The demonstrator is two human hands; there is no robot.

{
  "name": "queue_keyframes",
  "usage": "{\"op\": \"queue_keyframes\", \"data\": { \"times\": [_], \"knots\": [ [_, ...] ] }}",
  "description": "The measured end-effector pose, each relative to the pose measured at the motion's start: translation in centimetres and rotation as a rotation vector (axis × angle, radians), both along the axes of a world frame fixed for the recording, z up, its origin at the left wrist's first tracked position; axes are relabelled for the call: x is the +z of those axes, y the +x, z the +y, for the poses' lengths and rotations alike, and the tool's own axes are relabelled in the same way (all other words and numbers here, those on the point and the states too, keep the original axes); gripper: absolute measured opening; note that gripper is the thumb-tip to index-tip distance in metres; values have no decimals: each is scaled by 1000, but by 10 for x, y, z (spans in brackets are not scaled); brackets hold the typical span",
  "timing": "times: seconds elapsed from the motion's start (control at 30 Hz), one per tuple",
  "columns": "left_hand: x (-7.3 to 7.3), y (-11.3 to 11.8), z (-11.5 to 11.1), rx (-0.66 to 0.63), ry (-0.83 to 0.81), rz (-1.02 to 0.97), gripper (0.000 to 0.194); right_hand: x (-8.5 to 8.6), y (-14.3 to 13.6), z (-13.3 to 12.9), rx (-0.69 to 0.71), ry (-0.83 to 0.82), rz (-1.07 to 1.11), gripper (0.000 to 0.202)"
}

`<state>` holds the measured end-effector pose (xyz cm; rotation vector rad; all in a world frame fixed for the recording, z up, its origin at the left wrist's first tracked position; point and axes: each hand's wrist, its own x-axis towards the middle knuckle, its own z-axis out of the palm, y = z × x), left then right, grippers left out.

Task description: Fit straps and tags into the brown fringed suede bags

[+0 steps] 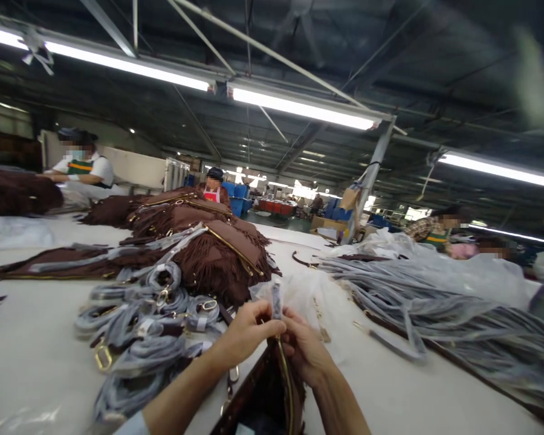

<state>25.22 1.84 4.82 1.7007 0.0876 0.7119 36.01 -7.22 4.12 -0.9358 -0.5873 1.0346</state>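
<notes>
A dark brown bag (265, 386) lies open in front of me, its gold zipper (283, 374) running along the mouth. At the bag's far end, a short strap piece (276, 299) wrapped in greyish film stands up between my hands. My left hand (254, 323) is closed, with thumb and fingers pinching at the base of this strap piece. Opposite it, my right hand (301, 338) is closed around the bag's end beside the zipper. Part of the grip is hidden behind the fingers.
Coiled, film-wrapped straps (140, 350) with gold clasps lie to the left. Behind them, fringed brown bags (213, 248) are piled. Long wrapped straps (435, 302) and clear plastic (471, 275) cover the right side. Several people work farther off, one (84, 163) at left.
</notes>
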Motion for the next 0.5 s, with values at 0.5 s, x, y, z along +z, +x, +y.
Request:
{"op": "queue_keyframes", "data": {
  "times": [0.5],
  "knots": [
    [13,-7,-7,104,287,-19,9,1,12,2,-142,-27,-117,46]
  ]
}}
